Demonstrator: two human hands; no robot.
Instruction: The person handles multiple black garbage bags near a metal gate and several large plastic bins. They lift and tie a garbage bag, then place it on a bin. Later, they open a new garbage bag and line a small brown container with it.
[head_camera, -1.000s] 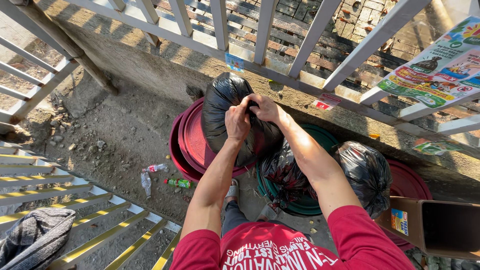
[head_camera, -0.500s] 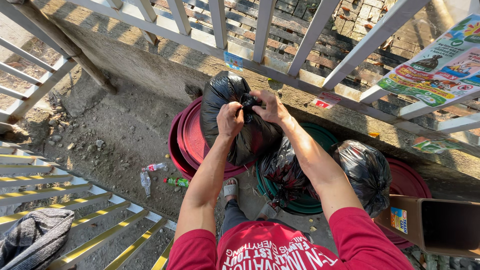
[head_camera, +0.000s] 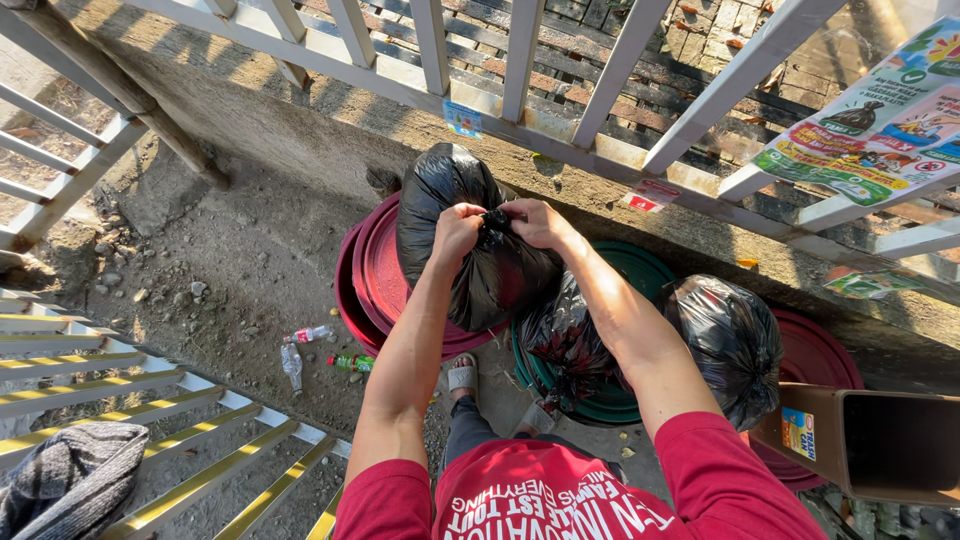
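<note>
— Where are the hands right now?

— Both sit at the top of the black bin bag (head_camera: 470, 270), which stands in the maroon round bin (head_camera: 375, 275) on the left. The left hand (head_camera: 456, 232) has its grip closed on gathered plastic at the neck; the right hand (head_camera: 535, 222) has its grip pinched on the twisted knot (head_camera: 495, 220) between them.

— Which way does the bag lie from the grips?

— Straight below them. Its long axis runs up and down, neck uppermost, body hanging under the knuckles and bulging out over the bin's rim. The two hands are about equally near the neck, nearly touching, one on each side of the knot.

— And the material?

— Thin glossy plastic, crinkled, catching sunlight in sharp highlights. It looks full and rounded, soft-sided rather than stiff.

— What else is around?

— Two more black bags: one (head_camera: 560, 340) in the green round bin (head_camera: 640, 275) in the middle, another (head_camera: 730, 340) by a second maroon bin (head_camera: 825, 355) on the right. A brown rectangular bin (head_camera: 880, 440) lies at the lower right. A white metal railing (head_camera: 520, 60) crosses above, with a colourful poster (head_camera: 880, 120) fixed to it. The ground (head_camera: 230, 260) is bare dirt and stones, with a couple of plastic bottles (head_camera: 300, 350) lying on it.
</note>
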